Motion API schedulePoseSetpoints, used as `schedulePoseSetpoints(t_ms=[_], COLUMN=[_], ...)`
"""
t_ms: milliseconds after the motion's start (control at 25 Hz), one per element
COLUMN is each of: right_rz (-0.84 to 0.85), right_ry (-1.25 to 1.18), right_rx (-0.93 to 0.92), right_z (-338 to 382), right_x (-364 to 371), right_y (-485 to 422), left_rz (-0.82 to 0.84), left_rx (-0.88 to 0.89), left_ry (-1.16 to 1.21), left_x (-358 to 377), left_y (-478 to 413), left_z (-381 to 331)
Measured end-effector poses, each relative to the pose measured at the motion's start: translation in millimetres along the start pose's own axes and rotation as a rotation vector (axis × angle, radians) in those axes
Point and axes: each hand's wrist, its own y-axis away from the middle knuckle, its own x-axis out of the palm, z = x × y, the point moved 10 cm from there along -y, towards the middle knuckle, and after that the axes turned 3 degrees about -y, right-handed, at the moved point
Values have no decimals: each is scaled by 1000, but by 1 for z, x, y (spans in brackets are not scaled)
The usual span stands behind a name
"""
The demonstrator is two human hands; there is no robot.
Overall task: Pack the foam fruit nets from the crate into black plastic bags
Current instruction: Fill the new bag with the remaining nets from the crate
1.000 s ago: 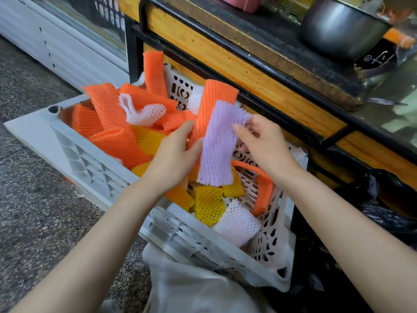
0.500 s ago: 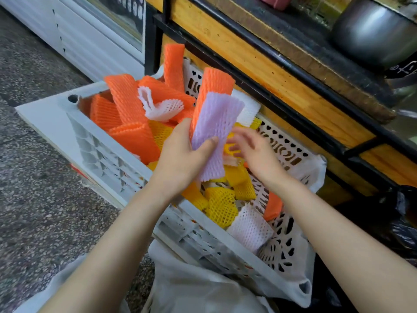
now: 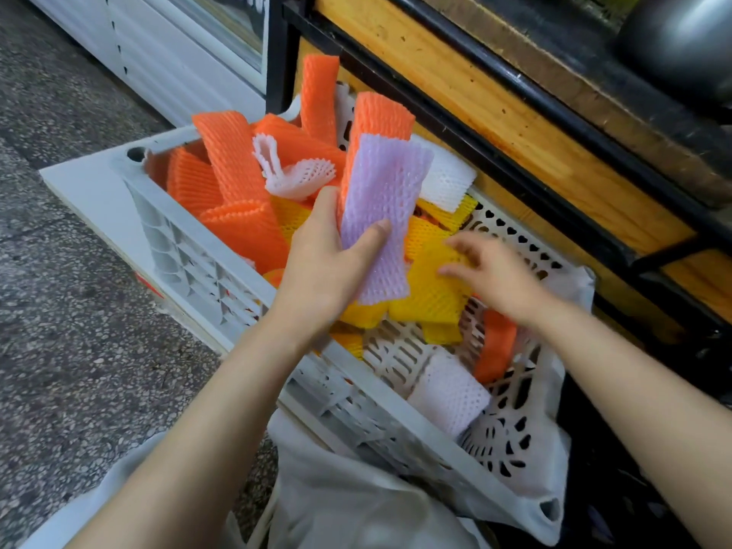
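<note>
A white plastic crate (image 3: 206, 267) holds several foam fruit nets in orange, yellow and white. My left hand (image 3: 321, 263) grips a small stack: a lilac net (image 3: 380, 204) in front and an orange net (image 3: 380, 116) behind it, held upright over the crate. My right hand (image 3: 495, 271) is spread, fingers apart, resting on a yellow net (image 3: 427, 299) inside the crate. A white net (image 3: 447, 394) lies near the crate's front corner. A black plastic bag (image 3: 618, 501) shows at the lower right, mostly hidden behind my right arm.
A wooden counter with a black metal frame (image 3: 515, 124) runs behind the crate, with a metal pot (image 3: 681, 41) on top. A white bag (image 3: 356, 505) lies below the crate's front edge. Speckled floor (image 3: 59, 311) lies to the left.
My right hand let go of the lilac net and dropped into the crate onto the yellow nets. My left hand keeps the stack. The view has moved closer.
</note>
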Motion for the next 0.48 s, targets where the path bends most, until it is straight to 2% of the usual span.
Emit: schedulePoseSetpoints(t_ms=[40,80,160,240,280,320,480], right_rz=[-66,-41,251,619,733,788,803], right_ry=[-34,-75,-76,71,135,168,92], right_rx=[-16,-23,-11,33,58,90,276], right_z=[5,5,-1,-25,-39,-51,-80], right_x=[-24,-34,-14,35,56,73,110], right_y=[2,4,16,43,55,63,73], left_rz=[-3,-1,18,49,62,71,84], left_rx=[2,7,10,12,16,22,45], left_ry=[0,-4,-22,-38,-41,-45,-84], left_x=[1,4,11,18,21,24,29], left_y=[1,2,5,9,11,13,17], left_z=[0,-1,-4,-7,-8,-9,-11])
